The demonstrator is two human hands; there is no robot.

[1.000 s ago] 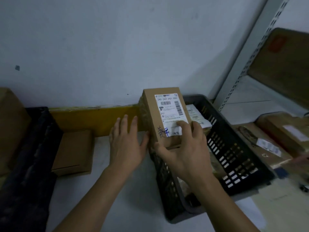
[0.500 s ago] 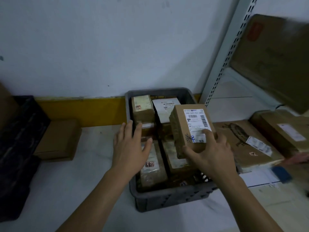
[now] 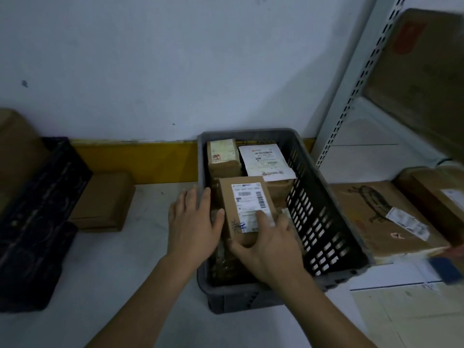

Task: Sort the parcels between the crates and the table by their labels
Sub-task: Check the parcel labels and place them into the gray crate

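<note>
1. The right hand [image 3: 270,243] gripped the small brown cardboard parcel with a white barcode label [image 3: 247,209], thumb under its near end and a fingertip pressed on the label.
2. The left hand [image 3: 193,224] lay open, fingers straight, its thumb tip touching the parcel's left side over the crate's left rim.
3. The parcel sat inside the grey slotted plastic crate [image 3: 324,222], above other brown boxes packed there.
4. A white printed sheet [image 3: 266,162] lay on boxes at the crate's far end.
5. The crate stood on the pale table [image 3: 113,272]; a plain brown box [image 3: 103,200] and a black crate [image 3: 35,222] were to its left.
</note>
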